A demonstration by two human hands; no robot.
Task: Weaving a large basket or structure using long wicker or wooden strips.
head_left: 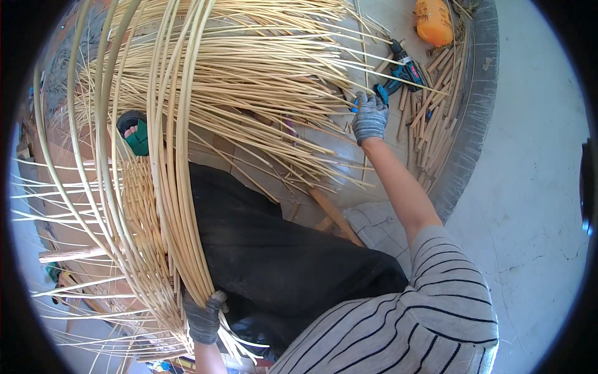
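Observation:
Both my hands wear grey knit gloves. My left hand [204, 316] is closed around the lower end of a bundle of long pale wicker rods [180, 187], which rises past the side of a woven wicker panel [140, 199]. Pale rod ends poke out below that fist. My right arm stretches far forward, and my right hand [371, 118] is curled at the tips of a large pile of loose rods [249, 81]. Small blue parts show by its fingers; what it grips is too hidden to name. Just beyond lies a blue and black cordless drill [406, 70].
Short cut sticks [430, 124] lie along a curved grey rim [476, 112] at the right, below an orange container [433, 23]. Upright rods and stakes bristle at the left. Black cloth [268, 255] covers my lap; a green sandal [138, 137] shows beyond the panel.

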